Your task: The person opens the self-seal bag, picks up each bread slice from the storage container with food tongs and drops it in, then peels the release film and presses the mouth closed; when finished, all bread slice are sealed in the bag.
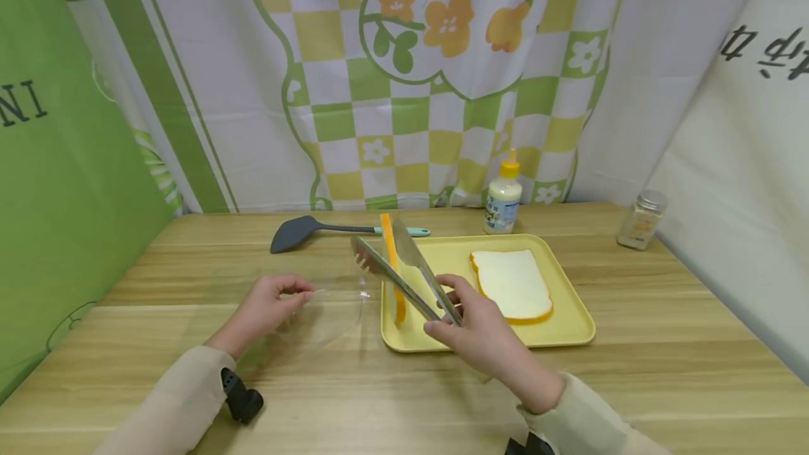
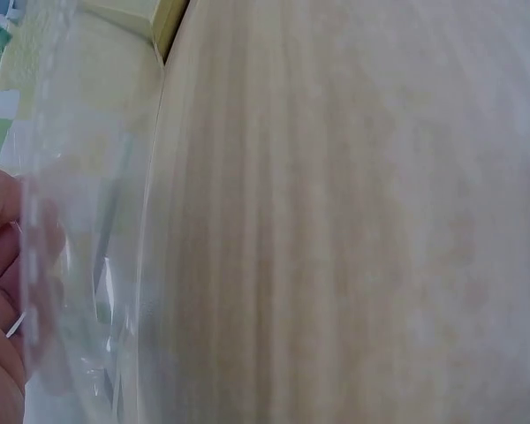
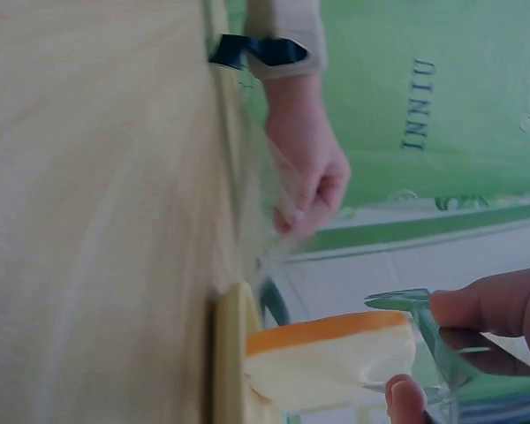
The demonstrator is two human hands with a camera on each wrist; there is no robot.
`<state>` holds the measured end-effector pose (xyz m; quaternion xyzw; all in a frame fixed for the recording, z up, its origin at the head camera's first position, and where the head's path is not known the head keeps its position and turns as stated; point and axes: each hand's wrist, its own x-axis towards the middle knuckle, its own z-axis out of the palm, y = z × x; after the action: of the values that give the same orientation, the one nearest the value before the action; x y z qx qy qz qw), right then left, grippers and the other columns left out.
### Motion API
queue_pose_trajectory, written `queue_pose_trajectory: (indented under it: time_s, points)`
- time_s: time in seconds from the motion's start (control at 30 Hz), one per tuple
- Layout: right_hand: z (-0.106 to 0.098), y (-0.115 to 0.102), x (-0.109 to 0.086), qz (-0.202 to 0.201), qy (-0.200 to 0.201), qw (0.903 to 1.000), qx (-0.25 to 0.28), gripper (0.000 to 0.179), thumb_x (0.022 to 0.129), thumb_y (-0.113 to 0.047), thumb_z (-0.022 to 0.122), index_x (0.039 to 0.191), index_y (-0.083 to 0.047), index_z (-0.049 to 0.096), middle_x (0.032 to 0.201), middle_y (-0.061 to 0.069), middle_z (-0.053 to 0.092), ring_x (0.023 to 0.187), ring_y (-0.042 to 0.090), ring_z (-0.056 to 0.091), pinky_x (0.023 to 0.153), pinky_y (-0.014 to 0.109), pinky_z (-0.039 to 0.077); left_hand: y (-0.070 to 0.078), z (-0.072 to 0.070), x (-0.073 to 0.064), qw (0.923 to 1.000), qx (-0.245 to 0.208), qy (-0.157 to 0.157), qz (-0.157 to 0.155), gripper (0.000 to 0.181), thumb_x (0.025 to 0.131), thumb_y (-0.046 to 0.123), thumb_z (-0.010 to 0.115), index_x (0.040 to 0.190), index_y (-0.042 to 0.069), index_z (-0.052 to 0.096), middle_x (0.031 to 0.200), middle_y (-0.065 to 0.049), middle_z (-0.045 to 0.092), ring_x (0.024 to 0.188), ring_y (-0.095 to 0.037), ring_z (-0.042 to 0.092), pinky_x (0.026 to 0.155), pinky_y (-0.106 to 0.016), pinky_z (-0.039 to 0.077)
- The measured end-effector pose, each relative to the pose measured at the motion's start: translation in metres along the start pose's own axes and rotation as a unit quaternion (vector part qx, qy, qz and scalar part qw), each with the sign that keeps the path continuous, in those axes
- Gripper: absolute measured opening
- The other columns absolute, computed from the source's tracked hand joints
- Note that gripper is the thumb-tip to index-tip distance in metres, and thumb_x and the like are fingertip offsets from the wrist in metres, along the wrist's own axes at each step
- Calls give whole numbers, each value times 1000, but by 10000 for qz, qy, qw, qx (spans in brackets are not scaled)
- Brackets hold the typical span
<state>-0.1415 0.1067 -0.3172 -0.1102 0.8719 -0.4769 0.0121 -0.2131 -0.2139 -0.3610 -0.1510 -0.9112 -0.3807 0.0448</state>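
My left hand (image 1: pixel 268 306) pinches the edge of a clear plastic bag (image 1: pixel 338 304) over the table left of the tray. The bag's film (image 2: pixel 79 212) also shows beside the fingers in the left wrist view. My right hand (image 1: pixel 483 335) grips metal tongs (image 1: pixel 436 291). Between the tongs' ends, a slice of bread with an orange crust (image 1: pixel 390 248) stands on edge at the tray's left side; its white face (image 3: pixel 336 371) shows in the right wrist view. Another slice of bread (image 1: pixel 513 283) lies flat on the yellow tray (image 1: pixel 571 321).
A dark spatula (image 1: pixel 297 232) with a mint handle lies behind the bag. Behind the tray stands a squeeze bottle (image 1: pixel 503 203) with a yellow cap. A glass shaker jar (image 1: pixel 642 220) is near the table's right edge. Patterned curtains (image 1: pixel 411 118) hang behind the table.
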Motion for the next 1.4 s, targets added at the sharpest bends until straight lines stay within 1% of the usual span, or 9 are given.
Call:
queue_pose_trajectory:
  time_s: [0.13,0.3,0.47,0.67,0.83,0.97,1.07,1.17,1.4]
  points:
    - [12,6,-11,-339,28,9989,-337,59,77,-7,73,129,-5,46,95,11,59,69,10,54,53,23,46,1,0,-1,10000,18,-12,27,14,89,11,62,95,3,70,99,-11,68,89,-23,61,68,-31,49]
    - [17,15,-20,-686,15,9952,-701,58,77,-4,72,128,-2,45,85,4,58,65,6,52,52,20,45,2,-1,-1,10000,27,-5,36,14,89,11,62,95,2,70,99,-12,68,91,-25,61,69,-32,49]
    - [14,20,-21,-690,107,9938,-864,55,79,-3,69,128,-1,45,88,4,58,67,6,52,56,20,46,1,-2,0,10000,34,9,7,13,88,10,62,95,2,70,99,-12,68,92,-27,61,69,-32,50]
    - [5,21,-20,-532,319,9910,-1187,46,80,-1,68,123,-5,52,86,2,61,73,10,53,65,28,46,1,-2,-1,10000,7,-47,-68,15,89,12,62,96,3,70,101,-13,68,92,-25,61,68,-31,49]
    - [-11,27,-18,-657,259,9859,-1517,42,81,0,66,121,-5,54,81,1,60,69,10,51,61,28,44,1,-1,0,9999,15,-12,-100,15,89,12,61,97,2,70,102,-14,67,86,-23,60,66,-32,49]
    - [-33,40,-15,-1070,71,9795,-1706,39,84,-1,63,121,-5,52,74,-4,54,61,6,44,54,23,39,2,0,1,9992,95,233,301,13,87,7,63,96,1,70,104,-13,65,92,-26,59,73,-39,50]
    - [-52,51,-11,-1607,10,9709,-1777,36,84,1,63,118,-4,53,72,-6,51,57,1,40,50,21,37,4,-2,2,9950,314,457,829,11,84,4,65,94,2,71,99,-10,62,89,-23,56,71,-33,47]
    - [-66,61,-7,-1969,-34,9641,-1783,35,82,3,64,115,-4,53,72,-8,50,56,-2,38,49,21,37,5,-6,4,9902,502,482,1211,11,84,3,65,92,2,71,93,-6,59,79,-17,51,62,-27,43]
    - [-76,76,-1,-1734,-211,9674,-1836,35,85,-2,63,118,-7,51,76,-6,50,64,3,42,55,22,38,9,-10,9,9872,720,15,1425,14,84,2,64,96,4,72,95,-5,67,85,-19,61,70,-30,51]
